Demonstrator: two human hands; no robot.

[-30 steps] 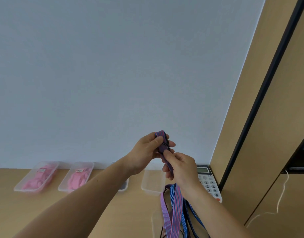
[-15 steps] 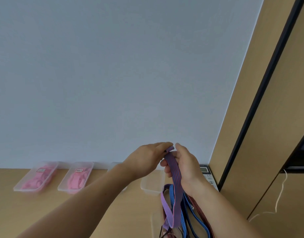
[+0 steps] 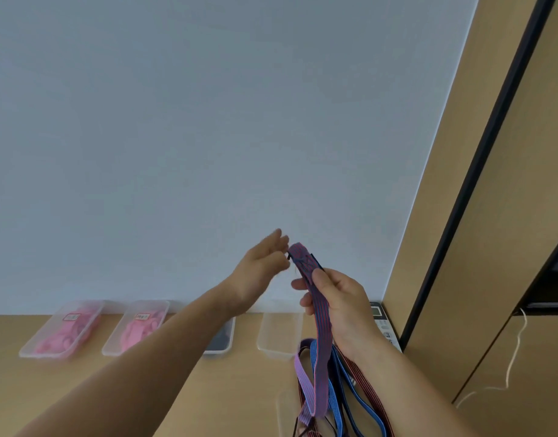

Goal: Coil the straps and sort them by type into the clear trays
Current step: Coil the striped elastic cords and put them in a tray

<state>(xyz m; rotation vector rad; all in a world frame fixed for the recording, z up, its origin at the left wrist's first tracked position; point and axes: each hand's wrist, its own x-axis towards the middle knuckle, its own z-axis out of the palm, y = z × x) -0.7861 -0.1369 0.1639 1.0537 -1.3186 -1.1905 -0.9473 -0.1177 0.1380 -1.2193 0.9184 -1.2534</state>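
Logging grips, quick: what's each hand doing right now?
Right hand: holds the purple strap.
Left hand: beside its tip, grip cannot be told.

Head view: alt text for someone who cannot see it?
The right hand holds up a purple striped strap, the left hand at its top end. More straps lie below on the table; four clear trays line the wall, two holding pink straps.
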